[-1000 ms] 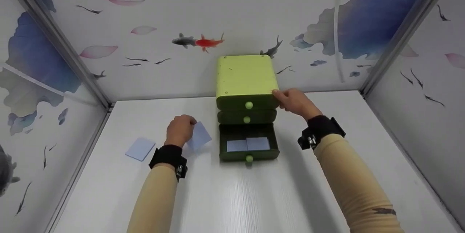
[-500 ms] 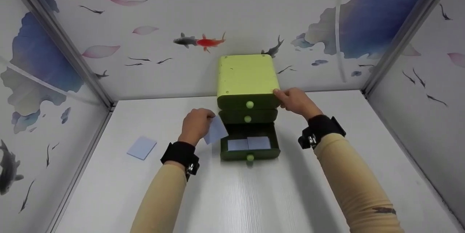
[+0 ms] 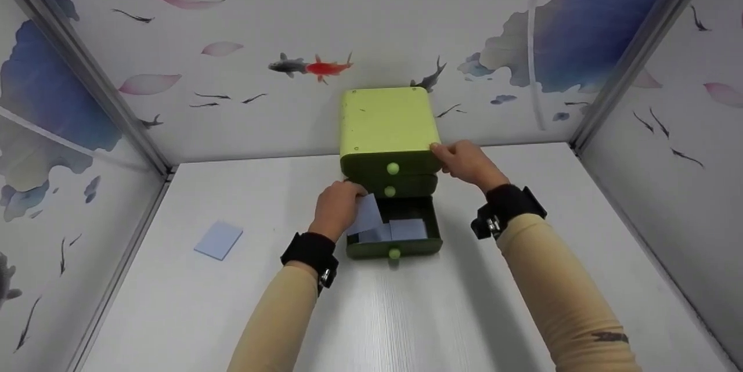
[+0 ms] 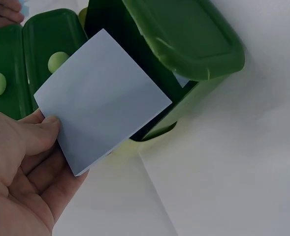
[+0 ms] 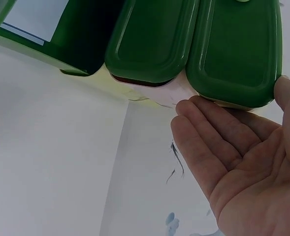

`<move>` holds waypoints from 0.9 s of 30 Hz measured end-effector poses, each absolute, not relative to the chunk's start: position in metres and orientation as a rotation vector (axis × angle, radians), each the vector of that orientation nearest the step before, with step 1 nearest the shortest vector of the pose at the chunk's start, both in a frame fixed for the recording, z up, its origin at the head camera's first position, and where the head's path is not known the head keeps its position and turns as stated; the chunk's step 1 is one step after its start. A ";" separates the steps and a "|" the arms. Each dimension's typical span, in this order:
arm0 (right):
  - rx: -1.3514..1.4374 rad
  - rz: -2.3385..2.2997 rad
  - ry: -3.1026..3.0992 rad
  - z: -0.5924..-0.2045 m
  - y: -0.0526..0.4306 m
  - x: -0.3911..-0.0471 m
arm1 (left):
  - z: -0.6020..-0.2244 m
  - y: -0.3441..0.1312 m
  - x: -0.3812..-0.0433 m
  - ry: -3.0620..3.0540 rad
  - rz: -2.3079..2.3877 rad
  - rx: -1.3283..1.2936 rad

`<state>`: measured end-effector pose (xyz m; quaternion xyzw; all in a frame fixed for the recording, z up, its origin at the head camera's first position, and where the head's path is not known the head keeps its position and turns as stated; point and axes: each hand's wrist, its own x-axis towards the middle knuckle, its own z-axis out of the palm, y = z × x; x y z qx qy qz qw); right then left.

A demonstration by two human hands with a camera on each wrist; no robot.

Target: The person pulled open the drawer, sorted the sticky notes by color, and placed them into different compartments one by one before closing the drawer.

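A small cabinet with a lime-green top and dark green drawers stands against the back wall. Its bottom drawer is pulled out. Inside lie light-blue note pads, one partly hidden by the pad above it. My left hand pinches another blue note pad by one edge, thumb on its face, tilted over the drawer's left side. My right hand rests at the cabinet's right front corner. In the right wrist view its fingers lie fairly straight along the side, with the thumb touching the top drawer's edge.
One more blue note pad lies on the white table at the left. The upper two drawers, with round light-green knobs, are pushed in. Printed wall panels enclose the table at the back and both sides.
My left hand has carried its note pad rightward, from the table beside the drawer to over the drawer's left part. The right hand has stayed at the cabinet's corner.
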<state>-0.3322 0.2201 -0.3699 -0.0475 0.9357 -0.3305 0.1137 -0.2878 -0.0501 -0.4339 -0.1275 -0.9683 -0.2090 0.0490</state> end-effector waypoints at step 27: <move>-0.135 -0.993 2.778 -0.372 0.220 -0.329 | -0.494 -0.021 -0.296 -3.140 -0.555 -0.494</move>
